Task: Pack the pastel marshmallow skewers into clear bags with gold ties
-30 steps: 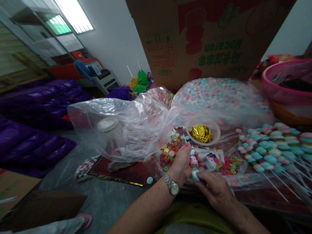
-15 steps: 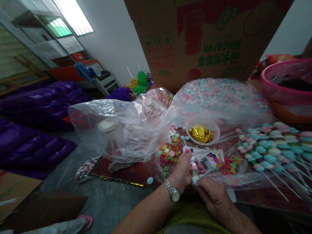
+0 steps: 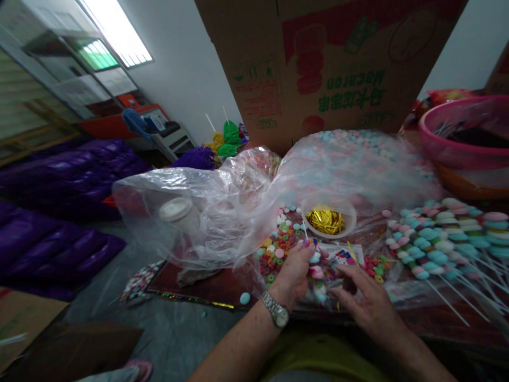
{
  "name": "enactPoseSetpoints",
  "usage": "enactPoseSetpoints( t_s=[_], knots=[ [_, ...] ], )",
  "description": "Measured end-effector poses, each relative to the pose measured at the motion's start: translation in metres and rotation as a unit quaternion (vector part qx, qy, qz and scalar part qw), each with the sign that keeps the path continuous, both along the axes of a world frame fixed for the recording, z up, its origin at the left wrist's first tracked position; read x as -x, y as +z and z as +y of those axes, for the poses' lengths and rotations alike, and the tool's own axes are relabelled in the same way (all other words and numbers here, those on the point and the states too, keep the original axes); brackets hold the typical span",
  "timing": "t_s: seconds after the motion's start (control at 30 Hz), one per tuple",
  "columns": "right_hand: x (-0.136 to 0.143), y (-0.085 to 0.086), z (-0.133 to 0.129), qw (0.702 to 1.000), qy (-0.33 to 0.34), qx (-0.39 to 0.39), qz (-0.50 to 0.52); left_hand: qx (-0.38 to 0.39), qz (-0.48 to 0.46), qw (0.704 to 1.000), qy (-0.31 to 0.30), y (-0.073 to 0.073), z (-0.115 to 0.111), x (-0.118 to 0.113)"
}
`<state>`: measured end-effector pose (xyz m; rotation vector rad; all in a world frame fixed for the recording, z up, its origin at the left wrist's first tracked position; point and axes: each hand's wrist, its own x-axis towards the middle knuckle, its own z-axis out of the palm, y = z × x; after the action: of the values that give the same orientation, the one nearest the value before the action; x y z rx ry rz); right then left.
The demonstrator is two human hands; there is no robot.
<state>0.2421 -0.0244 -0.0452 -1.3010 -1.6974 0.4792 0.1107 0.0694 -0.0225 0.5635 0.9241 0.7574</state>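
In the head view, a short candy skewer point(image 3: 317, 272) of pink, white and pale blue pieces is held over the near edge of the dark red table point(image 3: 233, 281). It is gripped towards its upper part by the left hand point(image 3: 292, 270), with a white stick point(image 3: 305, 228) pointing away from the body. Clear film seems to be around the candy (its edges are blurred). The right hand point(image 3: 374, 302) is open beside the lower end, its thumb and forefinger parted; whether any film is touched by its fingertips cannot be told.

Beyond the hands, gold ties point(image 3: 326, 222) are held in a clear bowl point(image 3: 355, 225). Ring candies point(image 3: 278, 249) are spread beside the left hand, and a printed card point(image 3: 345, 257) lies just past the right fingertips. Several stacked skewers point(image 3: 433, 249) are laid to the right, their sticks pointing nearer the body. A large filled bag point(image 3: 358, 164) is set behind the bowl, in front of a cardboard box point(image 3: 254, 69).

The step in hand is judged to be the handling of film around the skewer's lower end. For the next move, a steady left grip and a light right-hand pinch are called for (soft pieces could be squashed).
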Motion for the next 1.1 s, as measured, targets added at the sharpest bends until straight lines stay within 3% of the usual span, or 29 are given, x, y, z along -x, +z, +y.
enactPoseSetpoints(
  t_s=[0.17, 0.3, 0.37, 0.53, 0.6, 0.7, 0.77, 0.83, 0.93, 1.03, 1.1],
  knots=[
    [-0.004, 0.008, 0.026, 0.986, -0.069, 0.070, 0.135, -0.083, 0.029, 0.995, -0.053, 0.009, -0.007, -0.005],
    [-0.007, 0.019, 0.041, 0.965, 0.013, 0.166, 0.201, -0.214, 0.165, 0.951, -0.149, 0.015, -0.011, 0.000],
    [-0.007, 0.023, 0.042, 0.972, 0.034, 0.160, 0.170, -0.226, 0.186, 0.936, -0.195, 0.015, -0.011, 0.004],
    [-0.001, 0.019, 0.033, 0.991, -0.049, 0.079, 0.095, -0.174, 0.094, 0.943, -0.268, 0.017, -0.011, 0.010],
    [0.002, 0.014, 0.031, 0.984, -0.072, 0.097, 0.135, -0.207, 0.129, 0.930, -0.273, 0.019, -0.013, 0.010],
    [0.003, 0.009, 0.032, 0.979, -0.088, 0.106, 0.153, -0.321, 0.231, 0.887, -0.238, 0.024, -0.018, 0.006],
    [-0.002, 0.011, 0.034, 0.990, -0.092, 0.048, 0.096, -0.346, 0.250, 0.874, -0.232, 0.026, -0.019, 0.004],
    [-0.010, 0.020, 0.035, 0.994, -0.081, -0.068, -0.001, -0.312, 0.240, 0.886, -0.246, 0.029, -0.017, 0.004],
    [-0.024, 0.039, 0.035, 0.956, 0.005, -0.198, -0.215, -0.263, 0.227, 0.896, -0.276, 0.032, -0.011, 0.006],
    [-0.033, 0.051, 0.034, 0.895, 0.121, -0.183, -0.388, -0.285, 0.220, 0.877, -0.319, 0.037, -0.006, 0.006],
    [-0.035, 0.055, 0.034, 0.873, 0.156, -0.171, -0.430, -0.310, 0.208, 0.866, -0.333, 0.041, -0.004, 0.006]
  ],
)
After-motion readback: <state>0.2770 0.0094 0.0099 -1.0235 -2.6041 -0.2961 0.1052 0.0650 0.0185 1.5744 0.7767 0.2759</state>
